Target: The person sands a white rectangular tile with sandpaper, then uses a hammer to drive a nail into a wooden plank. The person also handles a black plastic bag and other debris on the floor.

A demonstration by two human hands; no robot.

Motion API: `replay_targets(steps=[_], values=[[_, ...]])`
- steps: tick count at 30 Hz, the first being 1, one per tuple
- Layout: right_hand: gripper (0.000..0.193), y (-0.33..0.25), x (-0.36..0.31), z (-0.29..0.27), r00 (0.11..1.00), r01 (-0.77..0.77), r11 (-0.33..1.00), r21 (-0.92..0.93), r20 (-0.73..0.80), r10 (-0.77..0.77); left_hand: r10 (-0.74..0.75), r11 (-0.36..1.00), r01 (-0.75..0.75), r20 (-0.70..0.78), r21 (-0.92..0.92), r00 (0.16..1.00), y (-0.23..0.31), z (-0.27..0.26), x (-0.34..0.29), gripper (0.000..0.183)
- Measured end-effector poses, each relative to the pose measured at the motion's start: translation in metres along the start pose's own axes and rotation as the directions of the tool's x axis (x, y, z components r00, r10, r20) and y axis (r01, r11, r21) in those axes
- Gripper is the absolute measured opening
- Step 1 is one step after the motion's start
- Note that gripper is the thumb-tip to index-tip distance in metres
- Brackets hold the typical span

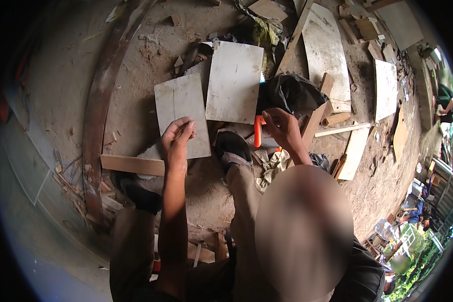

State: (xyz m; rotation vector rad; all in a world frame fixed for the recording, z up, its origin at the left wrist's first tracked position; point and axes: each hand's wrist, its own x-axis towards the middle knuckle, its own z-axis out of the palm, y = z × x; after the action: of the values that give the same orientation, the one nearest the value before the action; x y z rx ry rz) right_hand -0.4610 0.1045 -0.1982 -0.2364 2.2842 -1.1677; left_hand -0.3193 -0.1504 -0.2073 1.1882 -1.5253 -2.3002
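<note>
My left hand (177, 134) is raised over a worn white board (182, 103), its fingers curled and the thumb pressed against them. Whatever it may hold is too small or hidden to make out. My right hand (285, 128) is beside an orange tool handle (258, 132), fingers bent together; I cannot tell whether it touches the handle or pinches something small. Between and beyond the hands lies a second white board (235, 80), stained along its edges. Right of it, a crumpled black plastic bag (294, 93) lies close behind my right hand.
A narrow wooden plank (132, 164) lies by my left foot. A long brown beam (96, 121) runs along the left side. More boards (327, 55) and wood scraps cover the dirt floor to the right. A crumpled pale cloth (274, 168) lies below my right hand. Other people (444, 104) are far right.
</note>
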Motion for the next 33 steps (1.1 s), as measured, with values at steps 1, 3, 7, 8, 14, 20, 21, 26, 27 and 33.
replay_targets(steps=[1,3,7,8,14,20,21,26,27,33], values=[[0.029,0.005,-0.001,0.004,0.997,0.073,0.995,0.075,-0.012,-0.073,-0.002,1.0,0.002,-0.032,-0.017,0.999,-0.004,-0.003,-0.003,0.022],[0.027,0.007,0.002,0.005,0.969,0.227,0.956,-0.185,-0.059,-0.242,-0.017,0.999,0.015,-0.065,-0.033,0.998,-0.011,-0.006,-0.013,0.02],[0.023,-0.011,0.01,0.005,0.939,0.253,0.961,-0.114,0.267,-0.216,0.04,0.997,-0.04,0.004,-0.069,0.999,-0.025,0.002,-0.026,0.015],[0.022,-0.014,0.011,0.011,0.898,0.225,0.974,-0.002,0.388,-0.206,0.081,0.996,-0.082,-0.013,-0.039,0.997,-0.028,0.003,-0.027,0.015],[0.033,0.025,0.003,0.11,0.806,0.491,0.831,-0.261,0.498,-0.32,0.209,0.978,-0.209,-0.04,0.007,0.977,-0.027,-0.008,-0.021,0.015],[0.043,0.028,0.008,0.141,0.818,0.523,0.643,-0.559,0.542,-0.194,0.267,0.963,-0.25,-0.233,0.099,0.935,-0.03,-0.051,-0.051,0.015],[0.042,0.033,0.011,0.148,0.808,0.537,0.62,-0.573,0.56,-0.182,0.32,0.947,-0.296,-0.273,0.126,0.907,-0.031,-0.057,-0.052,0.016],[0.023,0.036,0.008,0.147,0.805,0.547,0.675,-0.496,0.533,-0.262,0.378,0.921,-0.39,-0.258,0.007,0.889,0.001,-0.059,-0.081,0.021],[0.024,0.02,0.011,0.134,0.641,0.762,0.342,-0.549,0.716,-0.279,0.39,0.913,-0.408,-0.264,-0.015,0.882,0.009,-0.061,-0.085,0.021],[0.042,-0.079,0.06,0.017,0.632,0.729,0.483,-0.486,0.749,-0.201,0.548,0.825,-0.566,-0.239,-0.005,0.801,0.111,-0.071,-0.143,0.03]])
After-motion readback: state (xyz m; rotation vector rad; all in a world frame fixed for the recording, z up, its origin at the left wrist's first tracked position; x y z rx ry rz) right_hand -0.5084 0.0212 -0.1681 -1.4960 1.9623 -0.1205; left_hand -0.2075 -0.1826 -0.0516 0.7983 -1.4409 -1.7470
